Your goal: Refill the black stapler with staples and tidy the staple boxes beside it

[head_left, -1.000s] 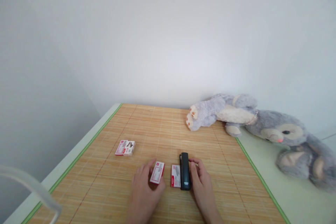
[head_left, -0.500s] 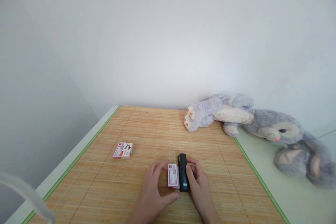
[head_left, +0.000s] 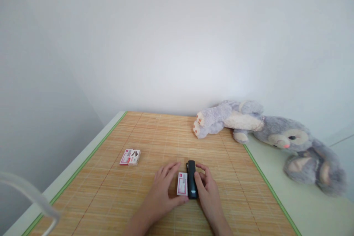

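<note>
On the bamboo mat (head_left: 163, 132) a black stapler (head_left: 192, 182) lies lengthwise, close against the right side of a small white-and-red box (head_left: 182, 184). My right hand (head_left: 208, 188) grips the stapler from its right side, thumb laid along it and fingers curled by its edge. Around the box's left side curves my left hand (head_left: 164, 188), thumb and fingers spread apart. Its thumb tip is at the box's near edge; I cannot tell if it touches. A second white-and-red box (head_left: 130, 157), with a stapler picture printed on it, rests farther left.
A grey plush rabbit (head_left: 249, 120) lies on its side along the back right of the table (head_left: 279, 169), its feet on the mat. A white wall (head_left: 177, 44) stands behind. A pale curved cord or bar (head_left: 30, 191), blurred, crosses the lower left.
The left thumb and fingers have shifted slightly around the box, which has turned slightly and sits closer to the stapler. The right hand keeps its grip. The view has shifted a little.
</note>
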`<state>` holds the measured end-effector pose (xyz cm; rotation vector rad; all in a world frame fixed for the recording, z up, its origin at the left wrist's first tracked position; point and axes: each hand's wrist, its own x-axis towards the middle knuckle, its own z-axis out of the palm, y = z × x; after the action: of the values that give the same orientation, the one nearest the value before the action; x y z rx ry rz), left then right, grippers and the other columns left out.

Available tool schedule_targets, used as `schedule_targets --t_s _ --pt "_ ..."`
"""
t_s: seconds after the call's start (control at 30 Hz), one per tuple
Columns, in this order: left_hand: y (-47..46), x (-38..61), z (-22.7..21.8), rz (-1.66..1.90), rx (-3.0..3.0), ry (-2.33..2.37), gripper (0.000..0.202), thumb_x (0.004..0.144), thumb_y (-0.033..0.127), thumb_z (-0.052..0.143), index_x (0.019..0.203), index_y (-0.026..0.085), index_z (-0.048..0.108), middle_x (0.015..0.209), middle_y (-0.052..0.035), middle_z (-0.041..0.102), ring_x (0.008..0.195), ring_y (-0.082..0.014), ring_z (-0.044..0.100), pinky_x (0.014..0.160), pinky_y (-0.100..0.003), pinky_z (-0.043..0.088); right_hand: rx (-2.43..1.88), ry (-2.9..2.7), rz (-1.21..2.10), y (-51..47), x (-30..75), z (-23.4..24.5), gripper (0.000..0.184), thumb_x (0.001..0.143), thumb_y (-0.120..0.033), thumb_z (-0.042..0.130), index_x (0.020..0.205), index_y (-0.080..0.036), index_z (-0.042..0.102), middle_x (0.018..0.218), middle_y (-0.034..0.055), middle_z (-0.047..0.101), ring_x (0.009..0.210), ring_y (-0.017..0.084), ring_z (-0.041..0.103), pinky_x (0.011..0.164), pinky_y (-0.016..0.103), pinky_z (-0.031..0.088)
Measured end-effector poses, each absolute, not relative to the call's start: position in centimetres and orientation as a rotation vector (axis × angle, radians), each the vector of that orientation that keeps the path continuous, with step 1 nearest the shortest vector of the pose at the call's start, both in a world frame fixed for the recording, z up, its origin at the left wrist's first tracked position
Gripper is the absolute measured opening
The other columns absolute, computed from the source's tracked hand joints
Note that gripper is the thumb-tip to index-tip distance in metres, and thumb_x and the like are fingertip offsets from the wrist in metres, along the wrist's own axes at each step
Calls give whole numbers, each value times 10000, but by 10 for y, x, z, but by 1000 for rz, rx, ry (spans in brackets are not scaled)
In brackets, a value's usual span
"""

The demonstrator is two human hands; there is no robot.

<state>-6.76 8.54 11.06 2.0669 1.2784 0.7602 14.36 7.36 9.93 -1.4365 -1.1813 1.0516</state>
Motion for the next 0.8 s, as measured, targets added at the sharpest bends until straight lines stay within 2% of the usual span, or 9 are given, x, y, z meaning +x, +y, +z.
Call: schedule_targets --t_s 0.07,0.1,0.13,0.23,0.33,0.43,0.53,0.67,0.8 --pt "89 -94 110 963 2063 1444 585 957 404 598 1518 335 448 1521 -79 492 1436 -295 416 1207 -510 350 -1434 -1172 1064 73 143 98 662 942 -707 529 1382 -213 523 715 -9 655 648 217 627 581 296 486" --pt "94 -112 111 1095 2063 1559 469 985 357 519 1452 319 508 1469 -75 528 1414 -282 441 1210 -510 343 -1437 -1163 1064 73 143 98 671 935 -719 529 1380 -217 528 709 -10 652 640 216 621 574 293 480" --pt "101 -134 111 1211 2053 1692 439 972 338 509 1408 293 535 1433 -83 545 1405 -287 448 1217 -513 331 -1441 -1157 1060 72 143 98 676 928 -728 530 1374 -220 535 703 -11 650 633 214 614 567 290 475" --pt "130 -207 110 1278 2000 2056 606 881 352 564 1469 234 479 1457 -118 516 1414 -330 426 1227 -537 305 -1447 -1156 1028 72 143 99 661 920 -732 534 1349 -229 559 694 -13 648 620 206 596 561 285 464" --pt "158 -264 105 853 2139 1906 818 757 383 627 1535 237 422 1538 -94 493 1394 -340 466 1196 -503 354 -1444 -1158 1005 72 142 99 653 910 -728 548 1330 -229 569 701 -13 650 618 203 586 561 285 461" --pt "170 -289 97 669 2150 1812 742 707 404 646 1427 247 565 1465 -62 592 1349 -330 519 1183 -452 366 -1449 -1169 976 72 142 99 644 911 -723 549 1314 -222 573 704 -12 646 626 203 585 566 286 460" --pt "164 -299 91 709 2101 1878 655 714 466 653 1313 202 636 1363 -85 645 1280 -332 557 1159 -458 379 -1457 -1186 952 72 141 99 635 925 -718 530 1309 -214 570 691 -15 632 628 202 583 568 284 456" --pt "134 -295 89 919 1948 2061 671 812 573 589 1331 148 563 1374 -136 602 1285 -355 537 1122 -512 406 -1453 -1198 935 72 141 97 637 933 -718 516 1314 -210 570 692 -15 633 618 197 574 566 282 449" --pt "97 -232 102 1201 1825 1821 676 844 586 648 1406 247 487 1415 -81 597 1252 -299 599 1080 -472 486 -1444 -1199 903 73 143 91 633 932 -699 532 1309 -194 583 657 -34 587 596 186 549 553 271 425"
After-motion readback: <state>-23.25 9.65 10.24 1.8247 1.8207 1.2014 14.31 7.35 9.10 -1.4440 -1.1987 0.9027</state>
